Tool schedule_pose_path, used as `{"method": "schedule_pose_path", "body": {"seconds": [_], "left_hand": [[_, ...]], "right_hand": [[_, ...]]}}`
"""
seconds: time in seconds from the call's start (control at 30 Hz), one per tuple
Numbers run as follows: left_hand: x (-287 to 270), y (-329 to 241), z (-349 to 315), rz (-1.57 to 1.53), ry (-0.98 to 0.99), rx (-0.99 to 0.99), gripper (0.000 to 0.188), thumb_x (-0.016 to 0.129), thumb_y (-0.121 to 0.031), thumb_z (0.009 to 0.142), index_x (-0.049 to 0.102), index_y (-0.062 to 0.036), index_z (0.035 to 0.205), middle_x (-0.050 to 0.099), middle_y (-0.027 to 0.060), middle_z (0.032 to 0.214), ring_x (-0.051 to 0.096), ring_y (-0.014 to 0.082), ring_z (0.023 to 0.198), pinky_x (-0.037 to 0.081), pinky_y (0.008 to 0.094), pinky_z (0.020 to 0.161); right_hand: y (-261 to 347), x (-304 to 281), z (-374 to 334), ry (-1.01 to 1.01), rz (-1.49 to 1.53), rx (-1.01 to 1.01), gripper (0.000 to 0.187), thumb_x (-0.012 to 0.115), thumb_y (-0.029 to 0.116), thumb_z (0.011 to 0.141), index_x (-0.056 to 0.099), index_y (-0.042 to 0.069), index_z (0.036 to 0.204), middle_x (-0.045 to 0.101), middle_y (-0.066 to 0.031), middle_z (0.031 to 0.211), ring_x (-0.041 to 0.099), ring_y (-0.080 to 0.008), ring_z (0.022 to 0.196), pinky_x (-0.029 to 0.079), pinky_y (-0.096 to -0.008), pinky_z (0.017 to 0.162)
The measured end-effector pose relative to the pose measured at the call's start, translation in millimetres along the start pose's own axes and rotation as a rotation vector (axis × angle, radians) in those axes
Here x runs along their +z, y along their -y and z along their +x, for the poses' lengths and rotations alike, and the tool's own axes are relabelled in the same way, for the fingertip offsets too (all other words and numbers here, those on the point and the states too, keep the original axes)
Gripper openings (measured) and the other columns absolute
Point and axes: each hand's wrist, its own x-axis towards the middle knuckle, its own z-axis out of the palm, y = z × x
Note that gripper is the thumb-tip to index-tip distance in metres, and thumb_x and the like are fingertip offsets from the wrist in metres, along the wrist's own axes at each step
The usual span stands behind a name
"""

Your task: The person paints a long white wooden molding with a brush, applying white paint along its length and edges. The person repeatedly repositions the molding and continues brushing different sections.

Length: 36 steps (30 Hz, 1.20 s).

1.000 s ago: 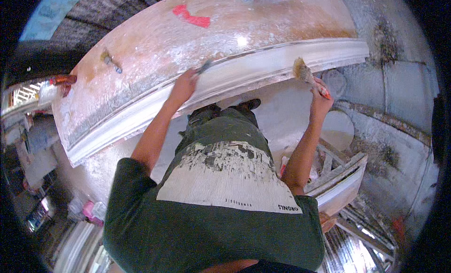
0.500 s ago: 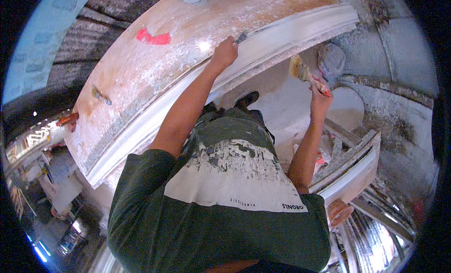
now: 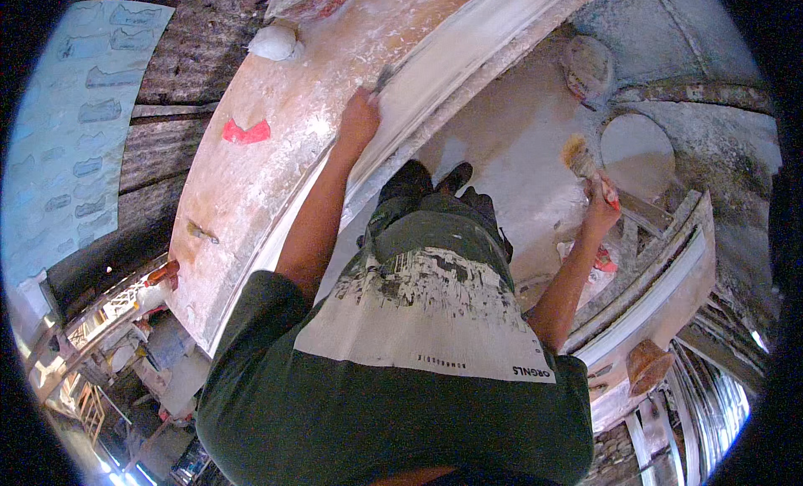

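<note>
Holding aside a red-handled, tan-bristled brush (image 3: 581, 158), our right hand (image 3: 600, 201) likely gives our left hand (image 3: 360, 119), gripping a slim grey tool (image 3: 384, 78), room.

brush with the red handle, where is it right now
In the head view, the brush is right of centre, gripped in the person's right hand, just left of a pale round shape.

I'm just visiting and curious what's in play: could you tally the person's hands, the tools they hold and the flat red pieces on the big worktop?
Hands: 2 (left hand, right hand)
Held tools: 2 (blurred dark tool, brush)
Flat red pieces: 1 (red piece)
Total: 5
</note>
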Motion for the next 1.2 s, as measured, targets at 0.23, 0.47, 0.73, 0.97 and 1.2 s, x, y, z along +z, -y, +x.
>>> {"method": "schedule_pose_path", "body": {"seconds": [0.23, 0.47, 0.73, 0.97, 1.2], "left_hand": [[-20.1, -16.6, 14.5, -0.041, 0.215, -0.115, 0.03, 0.054, -0.023, 0.092, 0.056, 0.0013, 0.109, 0.063, 0.0286, 0.104, 0.061, 0.0463, 0.094, 0.049, 0.0508, 0.083], [-20.1, -30.3, 26.8, -0.115, 0.305, -0.302, 0.029, 0.053, -0.028, 0.094, 0.058, -0.001, 0.105, 0.065, 0.024, 0.097, 0.062, 0.041, 0.093, 0.049, 0.0435, 0.082], [62.6, -102.9, 173.6, -0.156, 0.326, -0.09, 0.034, 0.056, -0.031, 0.091, 0.06, -0.0039, 0.112, 0.061, 0.0229, 0.115, 0.059, 0.0398, 0.106, 0.046, 0.0445, 0.093], [-62.6, -25.2, 48.6, -0.107, 0.607, -0.252, 0.027, 0.062, -0.021, 0.085, 0.064, -0.0126, 0.11, 0.063, 0.0134, 0.106, 0.063, 0.034, 0.097, 0.053, 0.0445, 0.081], [50.2, -88.6, 177.7, -0.103, 0.344, 0.221, 0.028, 0.059, -0.023, 0.084, 0.064, -0.008, 0.107, 0.062, 0.0173, 0.101, 0.062, 0.0385, 0.093, 0.051, 0.0489, 0.078]], "right_hand": [[33.4, 41.5, 13.5, 0.147, -0.112, -0.119, 0.019, 0.069, 0.007, 0.084, 0.068, -0.001, 0.102, 0.068, -0.0068, 0.096, 0.065, -0.0146, 0.085, 0.056, -0.028, 0.071], [14.9, 51.5, 38.7, 0.086, -0.112, 0.094, 0.017, 0.069, 0.007, 0.085, 0.069, -0.001, 0.1, 0.069, -0.0051, 0.092, 0.064, -0.0139, 0.081, 0.055, -0.0284, 0.073], [87.9, 110.1, 130.9, 0.307, -0.293, -0.104, 0.019, 0.069, 0.008, 0.085, 0.069, -0.001, 0.102, 0.07, -0.0066, 0.097, 0.066, -0.0147, 0.087, 0.053, -0.0277, 0.078], [132.4, 144.3, 179.6, 0.343, -0.417, -0.197, 0.022, 0.071, 0.011, 0.085, 0.068, -0.001, 0.104, 0.069, -0.0047, 0.096, 0.064, -0.0106, 0.082, 0.051, -0.0253, 0.079], [111.7, 191.5, 196.7, 0.396, -0.433, -0.121, 0.021, 0.068, 0.006, 0.084, 0.068, 0.0, 0.104, 0.069, -0.0042, 0.091, 0.063, -0.0095, 0.083, 0.051, -0.0253, 0.076]]}}
